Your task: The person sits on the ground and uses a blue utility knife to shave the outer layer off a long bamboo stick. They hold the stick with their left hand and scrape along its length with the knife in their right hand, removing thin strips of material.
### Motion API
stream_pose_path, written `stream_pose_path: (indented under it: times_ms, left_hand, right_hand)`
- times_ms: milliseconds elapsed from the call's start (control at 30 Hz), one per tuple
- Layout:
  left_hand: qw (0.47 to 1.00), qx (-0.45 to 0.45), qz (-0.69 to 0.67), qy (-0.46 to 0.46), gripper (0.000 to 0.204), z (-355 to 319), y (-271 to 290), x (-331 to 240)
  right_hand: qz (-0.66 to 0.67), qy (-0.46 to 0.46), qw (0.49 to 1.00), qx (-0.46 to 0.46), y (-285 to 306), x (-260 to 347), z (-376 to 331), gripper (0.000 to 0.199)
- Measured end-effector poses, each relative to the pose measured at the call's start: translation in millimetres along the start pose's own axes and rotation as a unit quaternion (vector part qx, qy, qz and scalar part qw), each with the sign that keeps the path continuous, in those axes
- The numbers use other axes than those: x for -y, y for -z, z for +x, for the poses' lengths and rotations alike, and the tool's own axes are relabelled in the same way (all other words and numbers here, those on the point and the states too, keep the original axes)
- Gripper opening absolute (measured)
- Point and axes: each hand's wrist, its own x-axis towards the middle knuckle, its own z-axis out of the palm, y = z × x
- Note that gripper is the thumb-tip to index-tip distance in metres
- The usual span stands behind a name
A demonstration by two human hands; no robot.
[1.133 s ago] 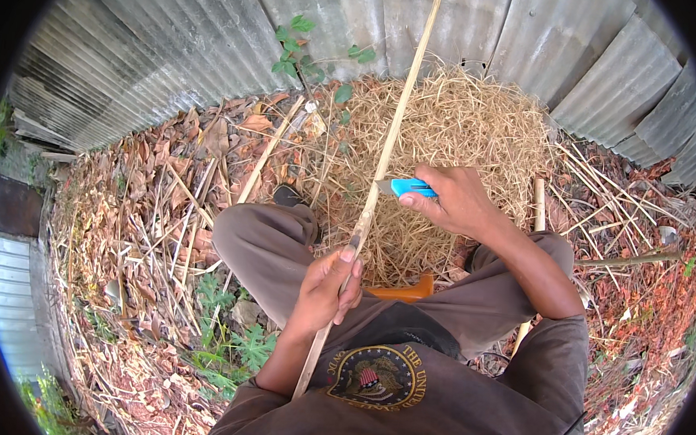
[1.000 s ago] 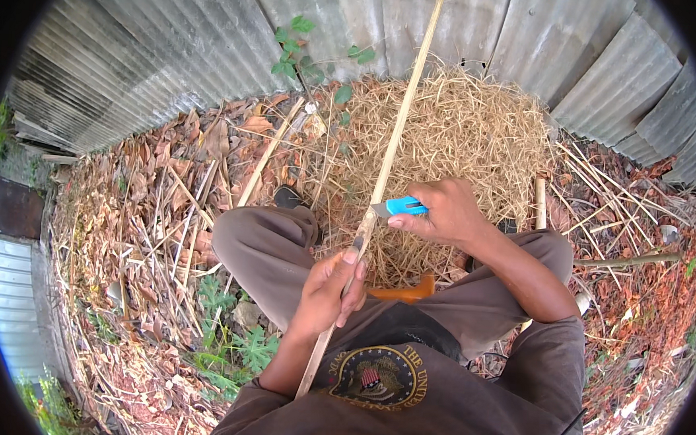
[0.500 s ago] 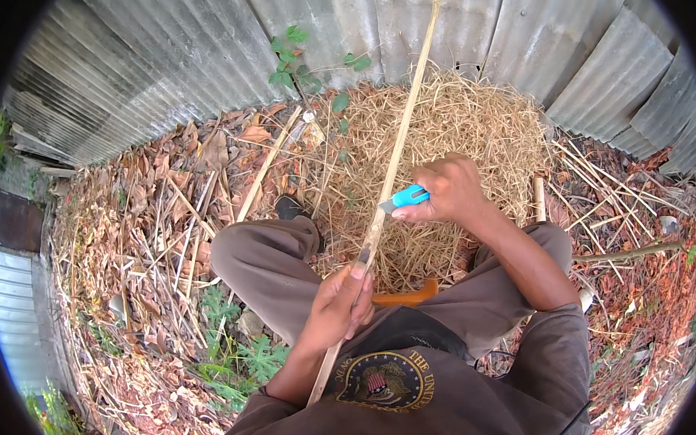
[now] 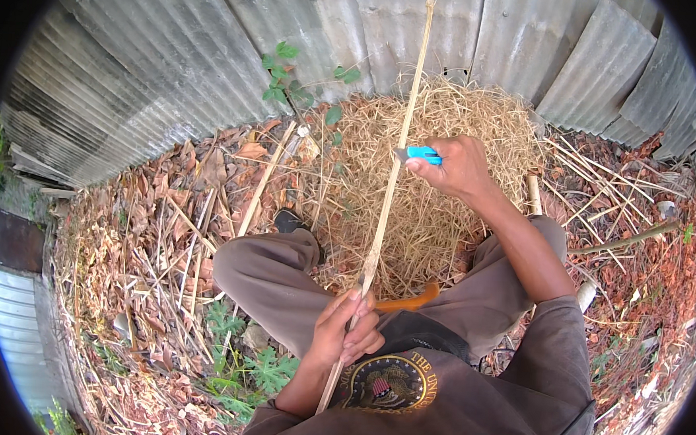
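Along the lower part of a long pale stick (image 4: pixel 384 220), the left hand (image 4: pixel 345 325) is gripping the wood, its fingers curling around it. Higher up, on the stick's right side, the right hand (image 4: pixel 460 167) is clasping a blue knife (image 4: pixel 425 154), and the blade is touching the stick's edge. Slanting up and away from the person's lap, the stick is passing over a heap of straw (image 4: pixel 501 131), its far end showing against a wall of rippled metal sheets (image 4: pixel 510 44).

Behind the stick's lower part, the person is sitting with knees spread, wearing a dark shirt (image 4: pixel 472 400) and brown trousers (image 4: pixel 261 272). Just right of the stick, an orange thing (image 4: pixel 406 302) is showing only partly; its kind is unclear. Left of the stick, a dark shoe (image 4: pixel 288 220) is resting near dry leaves (image 4: pixel 138 260), and green weeds (image 4: pixel 271 370) are growing beside its lower end. Well to its right, thin canes (image 4: pixel 597 177) are lying scattered.
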Motion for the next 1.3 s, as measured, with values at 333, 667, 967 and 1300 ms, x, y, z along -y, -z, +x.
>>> stream_pose_path:
  times_ms: [333, 667, 967, 1300]
  left_hand:
    - [1.0, 0.002, 0.021, 0.021, 0.032, -8, 4, 3]
    - [0.995, 0.033, 0.047, 0.081, 0.034, -43, 5, 16]
    - [0.715, -0.107, 0.69, -0.038, 0.032, -66, 25, 10]
    - [0.959, -0.122, 0.237, -0.097, 0.032, 2, 52, -10]
  right_hand:
    - [-0.039, 0.008, 0.999, 0.022, 8, 2, -1, 0.077]
    - [-0.124, -0.175, 0.974, -0.075, 54, -84, 59, 0.079]
    - [-0.329, -0.217, 0.917, -0.061, 79, -112, 56, 0.078]
    - [-0.049, 0.076, 0.985, 0.147, -14, 29, -21, 0.067]
